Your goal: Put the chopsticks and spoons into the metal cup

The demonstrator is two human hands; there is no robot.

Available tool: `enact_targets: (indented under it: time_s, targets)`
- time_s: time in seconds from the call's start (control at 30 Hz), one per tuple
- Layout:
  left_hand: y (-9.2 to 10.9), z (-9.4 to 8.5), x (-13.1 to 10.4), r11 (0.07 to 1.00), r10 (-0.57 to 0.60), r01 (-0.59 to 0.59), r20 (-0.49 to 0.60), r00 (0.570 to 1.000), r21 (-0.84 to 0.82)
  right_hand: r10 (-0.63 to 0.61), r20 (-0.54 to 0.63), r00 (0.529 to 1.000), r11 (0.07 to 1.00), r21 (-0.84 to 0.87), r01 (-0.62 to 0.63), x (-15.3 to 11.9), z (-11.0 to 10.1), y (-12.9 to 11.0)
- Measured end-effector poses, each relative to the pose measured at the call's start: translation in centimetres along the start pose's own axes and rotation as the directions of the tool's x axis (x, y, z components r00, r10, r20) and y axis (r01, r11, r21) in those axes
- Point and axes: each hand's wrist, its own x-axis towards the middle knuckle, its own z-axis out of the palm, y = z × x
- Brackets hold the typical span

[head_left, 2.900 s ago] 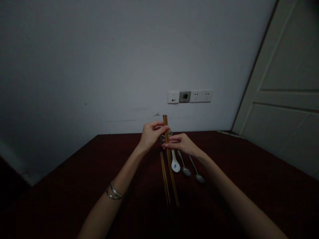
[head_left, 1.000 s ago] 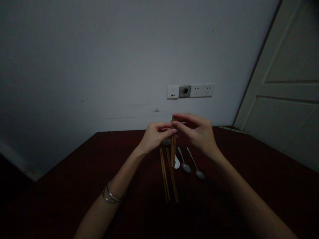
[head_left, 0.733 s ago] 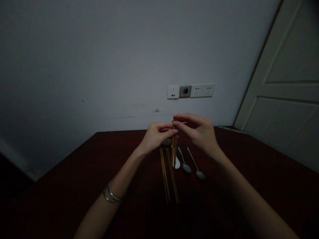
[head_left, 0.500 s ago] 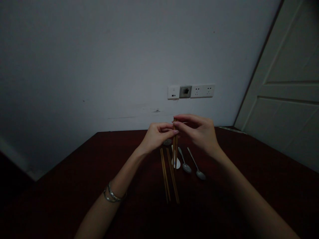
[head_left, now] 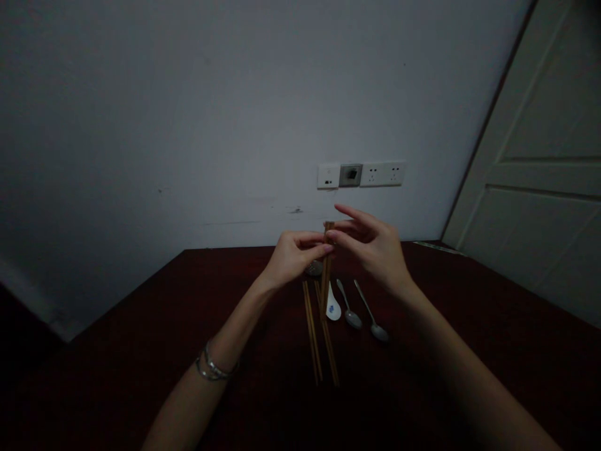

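Observation:
Upright above the table, a pair of wooden chopsticks (head_left: pixel 325 275) is pinched near its top by both hands. My left hand (head_left: pixel 295 255) grips it from the left, thumb in front. My right hand (head_left: pixel 375 250) closes thumb and fingers on the upper ends, its index finger raised. Below lie two more pairs: the left chopsticks (head_left: pixel 312 335) and the right chopsticks (head_left: pixel 330 354), partly behind the held pair. A white ceramic spoon (head_left: pixel 333 309) with a blue mark lies beside them. Further right rest two metal spoons, the nearer-left spoon (head_left: pixel 352 318) and the right spoon (head_left: pixel 378 332).
A shiny roundish object (head_left: pixel 314 268), partly hidden by my left hand, sits toward the back of the dark red table (head_left: pixel 225 288). Behind stands a white wall with a row of sockets (head_left: pixel 382 174). A pale panelled door (head_left: pixel 544 169) is at the right.
My right index finger has lifted off the chopstick tops. The lower ends of the held chopsticks have swung slightly left, showing more of the ceramic spoon. My left hand has barely moved.

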Motion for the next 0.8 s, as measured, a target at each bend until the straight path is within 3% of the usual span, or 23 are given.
enact_targets:
  time_s: [0.13, 0.23, 0.3, 0.4, 0.6, 0.8]
  targets:
    - [-0.1, -1.0, 0.3, 0.999, -0.025, 0.023, -0.047, 0.999, -0.025, 0.197, 0.117, 0.973, 0.980, 0.008, -0.199, 0.5, -0.9, 0.7]
    - [-0.5, -1.6, 0.6, 0.999, -0.037, 0.034, -0.087, 0.996, -0.031, 0.355, 0.321, 0.878, 0.927, 0.001, -0.376, 0.5, -1.0, 1.9]
    - [-0.8, -1.8, 0.7, 0.998, -0.051, 0.046, -0.103, 0.993, -0.050, 0.394, 0.441, 0.806, 0.891, 0.031, -0.453, 0.3, -0.5, 3.0]
    - [-1.3, -1.8, 0.9, 0.994, -0.076, 0.065, -0.125, 0.989, -0.087, 0.409, 0.508, 0.758, 0.858, 0.067, -0.508, -0.2, 0.8, 4.2]
    - [-1.8, -1.8, 1.1, 0.990, -0.089, 0.067, -0.178, 0.980, -0.127, 0.484, 0.319, 0.815, 0.823, 0.152, -0.548, -0.8, 2.8, 4.9]
    - [-2.3, -1.9, 1.2, 0.984, -0.097, 0.067, -0.179, 0.979, -0.166, 0.449, 0.293, 0.844, 0.855, 0.133, -0.501, -1.0, 3.0, 5.0]
